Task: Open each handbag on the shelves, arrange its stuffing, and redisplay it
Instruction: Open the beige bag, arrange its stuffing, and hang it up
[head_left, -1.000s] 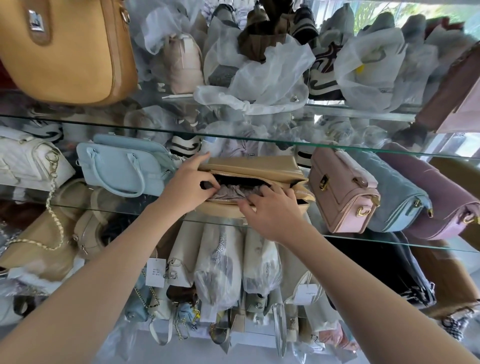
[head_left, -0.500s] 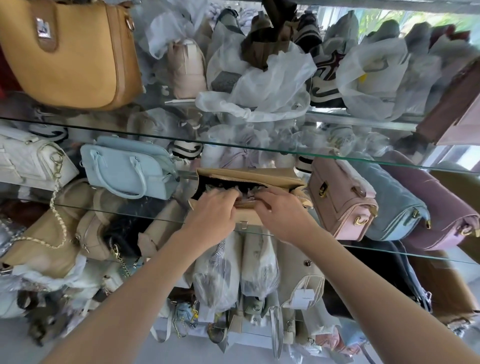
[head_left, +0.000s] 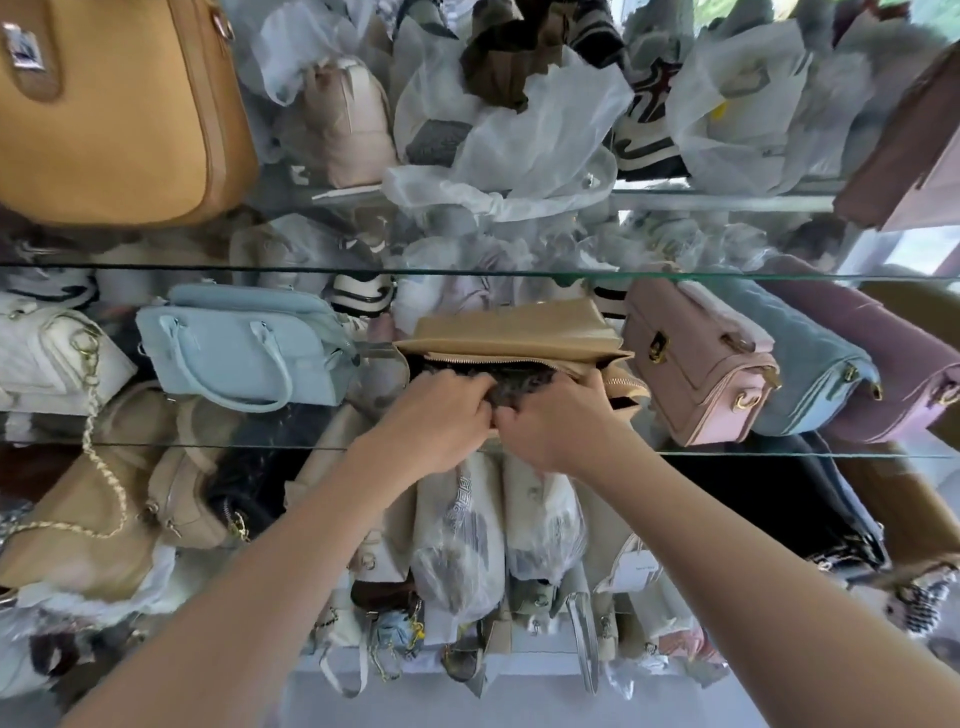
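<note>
the tan handbag (head_left: 514, 332) lay on the middle glass shelf (head_left: 779, 453), between a light blue handbag (head_left: 244, 348) on its left and a pink handbag (head_left: 696, 364) just beside it on the right. its long axis ran left to right along the shelf, and its unzipped mouth faced the near side, towards me, with the gold zip line showing along the far lip. dark crumpled stuffing (head_left: 524, 379) filled the gap. my left hand (head_left: 436, 421) sat at the middle of the opening with its fingers curled tight onto the stuffing. my right hand (head_left: 556, 421) touched it knuckle to knuckle, fingers hooked over the near lip towards the right end of the mouth. both sets of fingertips went out of sight inside the bag, so i could not tell how deep they reached. my hands covered the near wall of the bag and most of its base. the left end of the opening was dim behind the glass and hard to read. a grey-blue quilted bag (head_left: 800, 358) stood right of the pink one, and a mustard bag (head_left: 119, 114) on the shelf above was cut off at the top left.
</note>
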